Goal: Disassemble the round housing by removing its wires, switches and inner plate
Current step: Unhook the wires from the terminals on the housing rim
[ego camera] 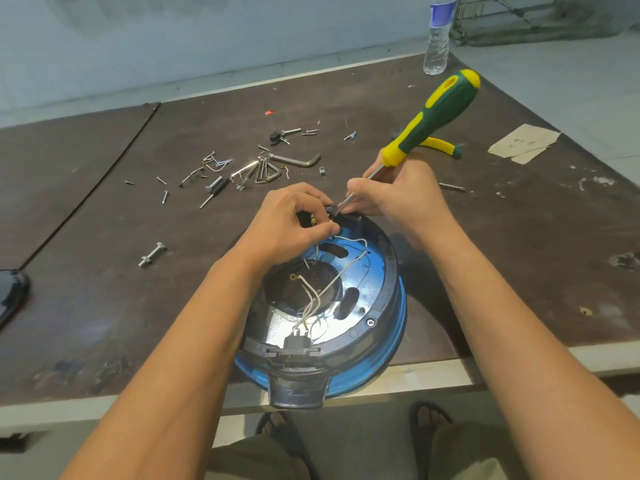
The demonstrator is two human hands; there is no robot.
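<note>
1. Centrally, the round housing point(389, 289) sits low in the frame, at the near edge of the table point(104, 278), below both hands.
2. Left hand point(291, 220) curls over its far rim, pinching white wires point(309, 304).
3. Right hand point(398, 197), just beside it, grips the green-and-yellow screwdriver point(440, 112) by its shaft, with the tip at that rim.
</note>
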